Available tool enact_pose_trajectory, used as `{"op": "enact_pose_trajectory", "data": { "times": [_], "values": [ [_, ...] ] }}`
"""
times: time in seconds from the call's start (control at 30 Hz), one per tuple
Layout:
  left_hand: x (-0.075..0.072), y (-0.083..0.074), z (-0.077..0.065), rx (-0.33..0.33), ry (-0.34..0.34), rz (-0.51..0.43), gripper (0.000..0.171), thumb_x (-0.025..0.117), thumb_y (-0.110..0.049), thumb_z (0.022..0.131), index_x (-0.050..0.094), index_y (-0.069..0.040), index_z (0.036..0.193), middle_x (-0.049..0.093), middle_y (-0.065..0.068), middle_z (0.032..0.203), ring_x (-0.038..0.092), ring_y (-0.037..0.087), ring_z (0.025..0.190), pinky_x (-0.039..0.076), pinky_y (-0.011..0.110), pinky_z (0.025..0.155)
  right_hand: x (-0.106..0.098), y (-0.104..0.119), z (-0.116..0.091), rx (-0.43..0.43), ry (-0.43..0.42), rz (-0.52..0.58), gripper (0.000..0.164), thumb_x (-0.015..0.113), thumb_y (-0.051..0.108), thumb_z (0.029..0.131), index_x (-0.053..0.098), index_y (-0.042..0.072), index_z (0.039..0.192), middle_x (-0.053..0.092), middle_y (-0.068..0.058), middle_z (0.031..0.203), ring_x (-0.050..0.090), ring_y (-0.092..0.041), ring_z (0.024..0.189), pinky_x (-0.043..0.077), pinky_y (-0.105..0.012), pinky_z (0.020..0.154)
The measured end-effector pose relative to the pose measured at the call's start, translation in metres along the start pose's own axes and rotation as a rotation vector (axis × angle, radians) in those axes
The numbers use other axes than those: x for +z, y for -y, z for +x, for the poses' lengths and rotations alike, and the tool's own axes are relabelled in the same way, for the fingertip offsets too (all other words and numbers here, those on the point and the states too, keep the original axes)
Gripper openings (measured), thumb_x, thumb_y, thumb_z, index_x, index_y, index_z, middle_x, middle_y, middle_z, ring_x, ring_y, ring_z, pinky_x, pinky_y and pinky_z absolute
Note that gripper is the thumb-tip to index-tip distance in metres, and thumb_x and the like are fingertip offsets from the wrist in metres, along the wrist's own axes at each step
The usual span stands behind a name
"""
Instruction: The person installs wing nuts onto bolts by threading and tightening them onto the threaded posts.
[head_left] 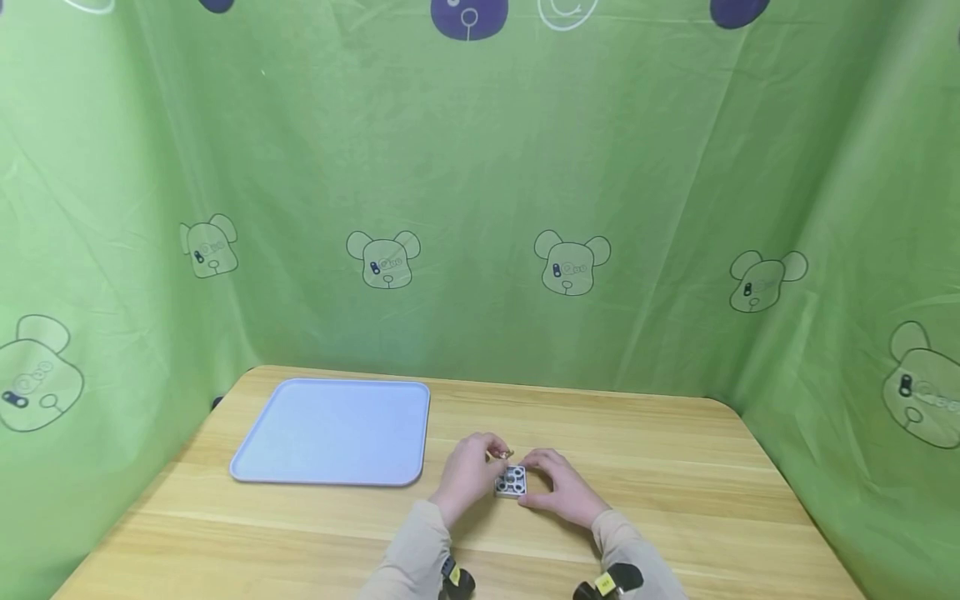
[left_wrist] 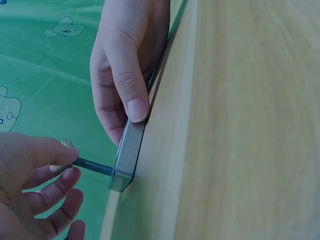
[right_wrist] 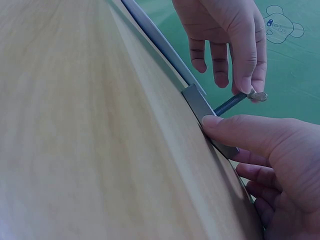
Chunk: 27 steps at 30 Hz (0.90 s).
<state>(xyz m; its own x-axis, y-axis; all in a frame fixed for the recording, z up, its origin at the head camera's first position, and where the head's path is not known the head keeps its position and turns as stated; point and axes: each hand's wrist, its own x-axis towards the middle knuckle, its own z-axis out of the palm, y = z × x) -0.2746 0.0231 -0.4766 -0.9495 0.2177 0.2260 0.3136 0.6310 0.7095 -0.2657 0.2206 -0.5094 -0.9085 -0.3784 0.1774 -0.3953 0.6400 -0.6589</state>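
A small square grey block (head_left: 521, 481) with several round holes lies on the wooden table, holed face up. My left hand (head_left: 467, 473) pinches the winged head of a wing bolt (left_wrist: 94, 166) between thumb and fingertips. The bolt's dark threaded shank stands nearly upright on the block, its tip meeting the top face; how deep it sits is hidden. From the right, my right hand (head_left: 562, 492) grips the block's sides, with the thumb on the near edge and the fingers at the far one. In the right wrist view, the thumb presses the block's side (right_wrist: 197, 106).
A pale blue tray (head_left: 333, 433) with a low rim lies on the table, left of the hands. Green cloth (head_left: 480, 333) printed with bear heads hangs behind the table (head_left: 637, 442) and at both sides.
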Motion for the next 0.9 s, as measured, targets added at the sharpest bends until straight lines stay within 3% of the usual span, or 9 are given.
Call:
{"op": "enact_pose_trajectory", "data": {
  "times": [0.33,0.57,0.9],
  "values": [
    [0.0011,0.001,0.0003,0.027,0.021,0.031,0.017,0.07,-0.011,0.081,0.07,-0.018,0.097,0.065,0.0,0.092,0.057,0.012,0.083,0.047,0.029,0.073,0.0,-0.0011,0.0002,-0.013,-0.003,0.007,0.054,0.079,0.032,0.076,0.061,0.006,0.12,0.055,-0.015,0.129,0.05,-0.039,0.124,0.034,-0.061,0.107],
    [-0.0029,-0.0024,0.0011,0.009,0.019,-0.002,0.032,0.072,-0.009,0.079,0.066,-0.016,0.109,0.063,0.005,0.099,0.057,0.016,0.085,0.046,0.028,0.071,0.0005,-0.0011,0.0012,-0.006,0.003,0.003,0.056,0.079,0.035,0.077,0.06,0.005,0.121,0.054,-0.015,0.131,0.049,-0.039,0.126,0.034,-0.062,0.108],
    [-0.0047,-0.0022,0.001,-0.022,-0.017,-0.017,0.034,0.076,-0.017,0.077,0.063,-0.018,0.108,0.058,0.005,0.098,0.051,0.012,0.084,0.043,0.026,0.069,0.0001,-0.001,0.0004,-0.01,0.005,-0.015,0.06,0.078,0.037,0.077,0.059,0.004,0.123,0.053,-0.018,0.133,0.049,-0.041,0.126,0.034,-0.063,0.107]
  ]
}}
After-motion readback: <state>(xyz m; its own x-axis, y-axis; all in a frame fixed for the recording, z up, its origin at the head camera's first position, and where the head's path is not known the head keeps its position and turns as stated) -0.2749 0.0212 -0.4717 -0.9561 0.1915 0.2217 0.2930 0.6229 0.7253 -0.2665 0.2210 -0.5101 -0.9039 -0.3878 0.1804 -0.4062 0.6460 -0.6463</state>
